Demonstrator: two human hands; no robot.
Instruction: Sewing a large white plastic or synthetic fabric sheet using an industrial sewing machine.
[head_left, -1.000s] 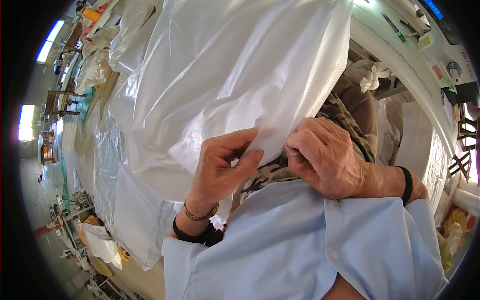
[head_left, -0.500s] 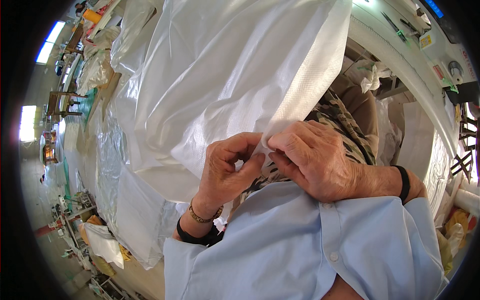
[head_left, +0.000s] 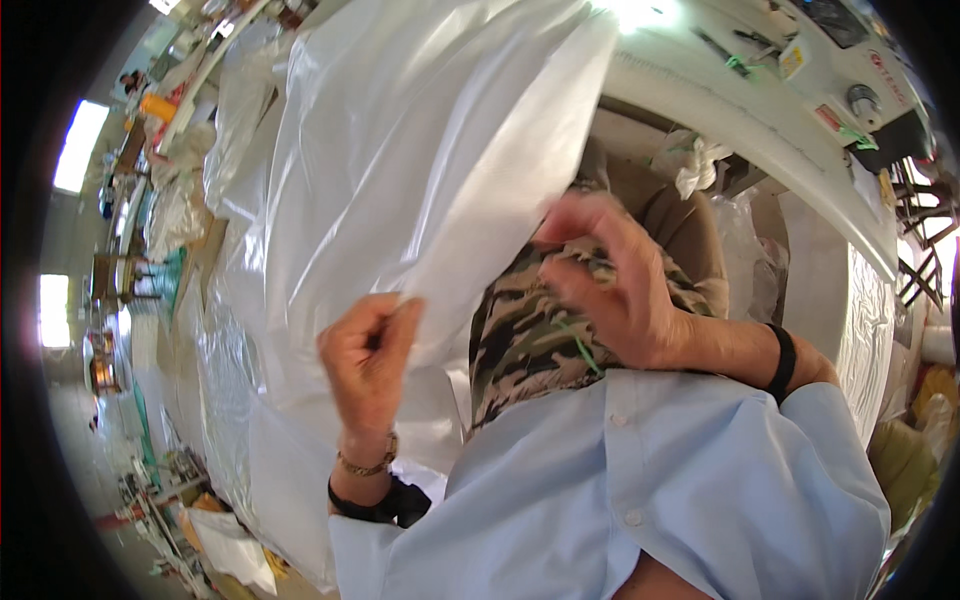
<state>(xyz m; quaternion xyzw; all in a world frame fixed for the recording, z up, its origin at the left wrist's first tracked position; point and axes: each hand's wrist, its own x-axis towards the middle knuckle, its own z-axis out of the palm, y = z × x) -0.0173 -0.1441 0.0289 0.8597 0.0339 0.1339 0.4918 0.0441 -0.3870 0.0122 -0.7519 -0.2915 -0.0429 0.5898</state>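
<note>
A large sheet of shiny white woven plastic [head_left: 400,140] spreads from my lap up to the work table, its folds running lengthwise. At its near edge, my left hand [head_left: 362,345] pinches the plastic between thumb and fingers. My right hand [head_left: 625,290] is off the sheet, a little to the right of its edge. Thumb and fingers of that hand curve apart with nothing between them, and they are smeared by motion. Beneath it are the camouflage-patterned trousers [head_left: 515,345] on my lap, where a thin green strip [head_left: 582,348] lies.
A pale machine table [head_left: 700,105] curves along the upper right, with a bright lamp shining on it. Dark snips [head_left: 722,52] lie there beside a white machine body [head_left: 845,75]. Crumpled clear plastic [head_left: 225,350] covers the left side. A bunched white bag [head_left: 690,160] hangs below the table.
My right hand has let go of the sheet and opened. The left hand has moved left with the edge, drawing the plastic leftward and uncovering more of the trousers.
</note>
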